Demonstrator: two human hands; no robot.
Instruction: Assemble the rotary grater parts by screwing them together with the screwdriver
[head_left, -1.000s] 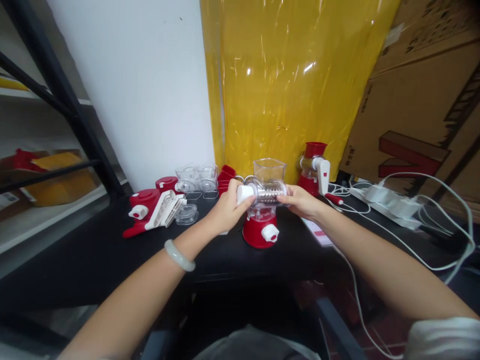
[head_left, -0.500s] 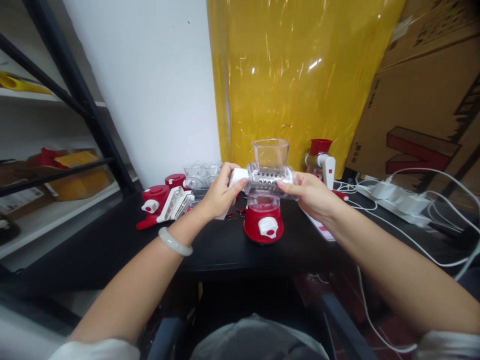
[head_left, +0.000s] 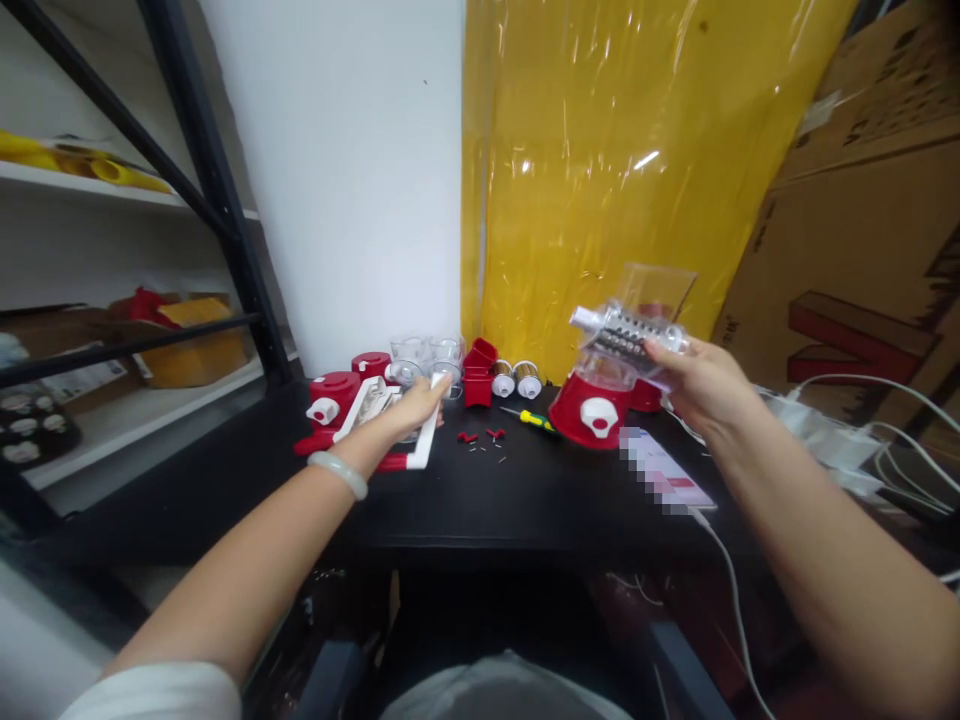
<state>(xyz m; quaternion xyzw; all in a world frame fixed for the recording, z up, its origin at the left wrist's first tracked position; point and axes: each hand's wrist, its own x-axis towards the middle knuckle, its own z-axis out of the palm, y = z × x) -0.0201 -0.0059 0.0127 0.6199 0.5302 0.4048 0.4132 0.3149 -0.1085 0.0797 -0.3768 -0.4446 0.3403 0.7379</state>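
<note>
My right hand [head_left: 701, 385] grips the clear body of a rotary grater [head_left: 596, 412] from its right side, thumb over the perforated metal drum [head_left: 628, 330]. The grater leans to one side above the desk; its red base carries a white knob. A white stub sticks out of the drum's left end. Farther left, my left hand [head_left: 420, 402] is closed around a white crank handle [head_left: 424, 440] with a red grip, beside other white handle parts. The fingertips are partly hidden there.
Behind the left hand stand red bases [head_left: 334, 390] and clear housings [head_left: 427, 355]. Red hoppers [head_left: 478, 380], two drums [head_left: 517, 380], a yellow-green screwdriver [head_left: 536, 420] and small red pieces [head_left: 480, 436] lie mid-desk. A phone [head_left: 671, 475] with a cable lies at right.
My left hand has left the white stub on the grater and moved left onto a crank handle. My right hand has carried the grater rightward and tilted it. The view has shifted.
</note>
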